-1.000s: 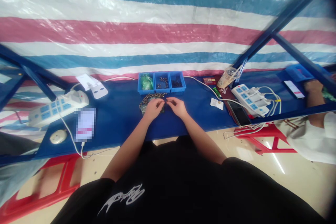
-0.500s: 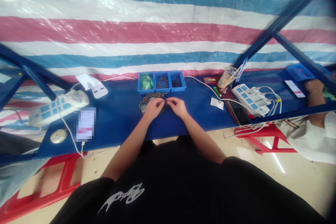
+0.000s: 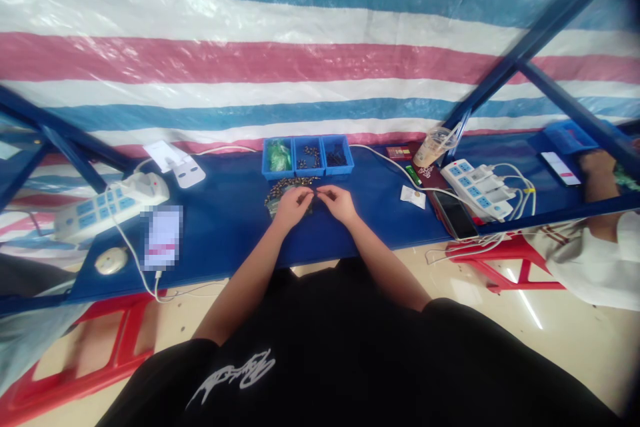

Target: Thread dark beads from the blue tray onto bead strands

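Note:
Over the blue table [image 3: 225, 213], my left hand [image 3: 293, 205] is closed in a pinch with its fingertips turned right. Facing it, my right hand [image 3: 339, 202] pinches too, and the fingertips of both hands nearly meet. Whatever they hold is tiny and dark, too small to name. Behind and left of my left hand lies a heap of small brass-coloured and dark parts [image 3: 285, 187], partly hidden by that hand. Just beyond stand three joined blue bins: a left bin [image 3: 277, 173] with a green plastic bag [image 3: 279, 155], a middle one with small metal parts [image 3: 309, 157], and a right one with dark pieces [image 3: 337, 155].
At left are a power strip [image 3: 107, 205], a phone [image 3: 163, 238] on a cable and a round white object [image 3: 111, 260]. To the right stand a plastic cup [image 3: 431, 149], a small white packet [image 3: 413, 197], a dark phone [image 3: 456, 215] and another power strip [image 3: 475, 190]. A co-worker's hand [image 3: 599, 165] rests far right.

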`<state>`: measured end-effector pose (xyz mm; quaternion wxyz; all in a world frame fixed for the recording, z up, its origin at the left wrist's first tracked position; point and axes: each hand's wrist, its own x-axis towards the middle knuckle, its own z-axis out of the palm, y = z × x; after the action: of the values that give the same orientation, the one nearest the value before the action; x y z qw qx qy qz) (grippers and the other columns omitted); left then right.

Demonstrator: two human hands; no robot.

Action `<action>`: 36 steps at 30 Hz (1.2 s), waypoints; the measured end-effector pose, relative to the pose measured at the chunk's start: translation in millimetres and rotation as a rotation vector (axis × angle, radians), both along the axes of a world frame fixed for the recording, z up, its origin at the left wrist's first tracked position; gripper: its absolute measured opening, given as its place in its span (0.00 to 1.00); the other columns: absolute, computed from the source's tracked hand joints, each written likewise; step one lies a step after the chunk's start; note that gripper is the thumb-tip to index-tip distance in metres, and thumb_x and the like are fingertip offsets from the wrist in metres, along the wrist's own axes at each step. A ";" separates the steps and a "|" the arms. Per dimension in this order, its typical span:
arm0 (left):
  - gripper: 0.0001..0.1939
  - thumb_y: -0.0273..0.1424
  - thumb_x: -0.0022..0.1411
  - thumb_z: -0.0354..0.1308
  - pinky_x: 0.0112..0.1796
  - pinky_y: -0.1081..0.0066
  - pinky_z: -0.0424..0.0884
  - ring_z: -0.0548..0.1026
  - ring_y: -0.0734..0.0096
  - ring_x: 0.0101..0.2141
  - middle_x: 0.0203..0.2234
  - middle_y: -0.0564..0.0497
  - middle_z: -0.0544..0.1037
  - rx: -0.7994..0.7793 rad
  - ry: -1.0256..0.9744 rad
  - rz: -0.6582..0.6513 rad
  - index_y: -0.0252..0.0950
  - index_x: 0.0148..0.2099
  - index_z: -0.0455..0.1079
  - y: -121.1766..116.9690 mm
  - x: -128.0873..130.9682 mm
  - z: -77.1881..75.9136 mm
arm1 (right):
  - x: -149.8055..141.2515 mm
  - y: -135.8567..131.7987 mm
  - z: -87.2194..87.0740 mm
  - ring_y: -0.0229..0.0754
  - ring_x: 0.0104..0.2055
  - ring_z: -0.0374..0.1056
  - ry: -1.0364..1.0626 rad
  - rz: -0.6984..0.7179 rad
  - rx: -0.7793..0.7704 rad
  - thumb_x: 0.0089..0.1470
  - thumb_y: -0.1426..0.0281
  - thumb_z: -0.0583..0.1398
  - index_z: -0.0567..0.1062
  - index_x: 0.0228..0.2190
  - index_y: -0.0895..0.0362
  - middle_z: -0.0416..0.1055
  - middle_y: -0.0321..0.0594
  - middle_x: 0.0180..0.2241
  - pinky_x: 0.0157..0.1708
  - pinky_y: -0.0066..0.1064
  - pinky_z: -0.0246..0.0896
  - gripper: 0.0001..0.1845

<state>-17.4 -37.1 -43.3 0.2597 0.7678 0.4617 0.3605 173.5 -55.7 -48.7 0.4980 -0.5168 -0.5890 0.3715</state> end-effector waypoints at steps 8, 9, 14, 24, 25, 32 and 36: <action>0.11 0.39 0.69 0.55 0.40 0.64 0.70 0.73 0.64 0.35 0.31 0.51 0.78 0.011 0.023 0.010 0.40 0.43 0.75 -0.8 0.6 1.0 | -0.4 -1.7 1.6 0.43 0.40 0.78 -0.018 -0.004 -0.011 0.55 0.64 0.65 0.82 0.40 0.54 0.82 0.41 0.40 0.47 0.37 0.74 0.11; 0.11 0.39 0.69 0.55 0.40 0.64 0.70 0.73 0.64 0.35 0.30 0.51 0.78 0.013 0.031 0.006 0.40 0.43 0.75 -0.8 0.7 1.5 | -0.4 -1.7 1.5 0.43 0.40 0.78 -0.019 -0.003 -0.010 0.55 0.64 0.65 0.82 0.40 0.54 0.82 0.41 0.40 0.47 0.37 0.74 0.11; 0.11 0.39 0.69 0.55 0.40 0.64 0.70 0.73 0.64 0.34 0.29 0.51 0.78 0.024 0.038 0.001 0.40 0.42 0.76 -0.7 0.8 2.2 | -0.3 -1.2 0.5 0.43 0.39 0.78 -0.013 -0.001 -0.005 0.55 0.64 0.65 0.82 0.40 0.54 0.82 0.42 0.39 0.46 0.37 0.74 0.11; 0.09 0.37 0.68 0.57 0.40 0.64 0.71 0.74 0.64 0.35 0.31 0.51 0.79 0.006 0.030 0.009 0.40 0.43 0.76 -0.1 0.6 0.5 | -0.6 -0.5 0.3 0.43 0.39 0.78 -0.008 -0.001 -0.010 0.54 0.63 0.65 0.82 0.39 0.54 0.82 0.41 0.39 0.45 0.37 0.74 0.11; 0.10 0.38 0.69 0.56 0.40 0.64 0.70 0.73 0.64 0.35 0.30 0.51 0.79 0.010 0.034 0.004 0.40 0.42 0.76 -0.1 0.5 0.7 | -0.5 -0.4 0.0 0.43 0.39 0.78 -0.005 0.000 -0.008 0.54 0.64 0.65 0.82 0.39 0.54 0.82 0.41 0.39 0.45 0.37 0.74 0.11; 0.11 0.39 0.68 0.57 0.40 0.64 0.71 0.73 0.64 0.34 0.31 0.51 0.78 0.008 0.009 0.003 0.40 0.43 0.76 -0.3 0.3 0.3 | -0.3 -0.1 -1.2 0.43 0.39 0.78 0.014 0.007 0.006 0.55 0.64 0.65 0.82 0.39 0.55 0.82 0.42 0.39 0.45 0.37 0.74 0.11; 0.10 0.38 0.68 0.58 0.41 0.64 0.71 0.75 0.65 0.35 0.33 0.51 0.79 -0.004 -0.008 0.004 0.40 0.45 0.76 -0.7 0.6 0.3 | -0.7 -0.5 0.3 0.43 0.40 0.78 0.002 0.005 -0.019 0.55 0.64 0.65 0.82 0.39 0.54 0.82 0.42 0.39 0.46 0.37 0.74 0.11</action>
<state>-16.7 -37.8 -43.0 0.2622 0.7648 0.4629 0.3634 172.9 -56.2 -48.5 0.4926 -0.5198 -0.5863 0.3787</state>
